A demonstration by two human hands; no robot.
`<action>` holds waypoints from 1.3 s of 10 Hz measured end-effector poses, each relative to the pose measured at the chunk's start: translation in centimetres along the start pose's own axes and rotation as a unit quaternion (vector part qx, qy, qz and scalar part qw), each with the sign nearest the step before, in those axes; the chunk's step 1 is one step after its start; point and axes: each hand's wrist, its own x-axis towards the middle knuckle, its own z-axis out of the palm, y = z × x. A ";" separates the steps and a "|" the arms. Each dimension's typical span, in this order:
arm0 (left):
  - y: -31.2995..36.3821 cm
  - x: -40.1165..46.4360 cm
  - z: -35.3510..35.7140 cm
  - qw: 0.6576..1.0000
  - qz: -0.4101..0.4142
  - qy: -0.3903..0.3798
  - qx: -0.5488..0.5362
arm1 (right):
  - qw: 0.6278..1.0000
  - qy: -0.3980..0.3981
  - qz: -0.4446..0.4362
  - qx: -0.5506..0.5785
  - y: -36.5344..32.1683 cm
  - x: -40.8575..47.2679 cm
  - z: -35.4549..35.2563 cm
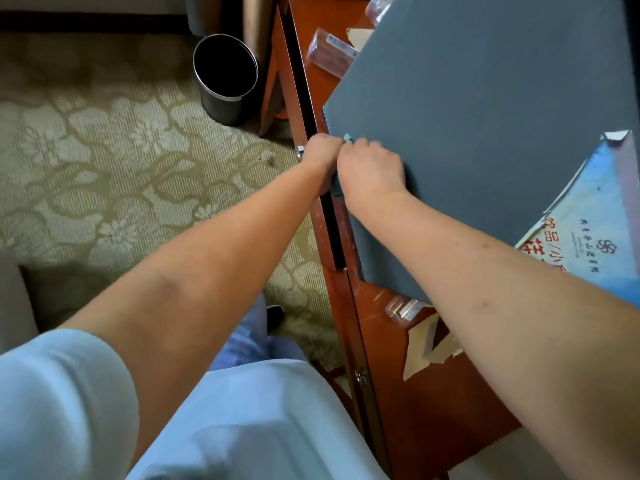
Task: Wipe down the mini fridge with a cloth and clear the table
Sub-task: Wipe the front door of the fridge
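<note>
The mini fridge (pixel 485 98) shows its dark grey top, standing on a reddish wooden table (pixel 433 403). Both my hands meet at the fridge's front left edge. My left hand (pixel 320 152) is curled like a fist against the corner. My right hand (pixel 369 168) lies on the top with its fingers bent over the edge. A small teal tip of the cloth (pixel 348 137) pokes out between the two hands, and both seem to grip it. Most of the cloth is hidden under them.
A blue printed card (pixel 595 230) lies on the fridge's right side. Clear plastic bottles lie on the table behind (pixel 330 51) and in front of the fridge (pixel 403 308), next to torn beige paper (pixel 426 344). A black waste bin (pixel 225 77) stands on the patterned carpet.
</note>
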 end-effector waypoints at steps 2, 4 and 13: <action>-7.3 -0.5 0.8 0.998 -0.035 -0.002 0.057 | 0.995 -0.097 -0.018 0.005 -0.4 -2.9 3.4; -6.9 -2.5 1.3 0.996 -0.080 -0.023 0.037 | 0.992 -0.124 -0.033 0.001 0.3 -3.0 2.5; 5.2 -7.2 1.6 0.998 0.047 -0.001 0.034 | 1.000 -0.004 0.004 -0.009 2.2 -3.4 -5.7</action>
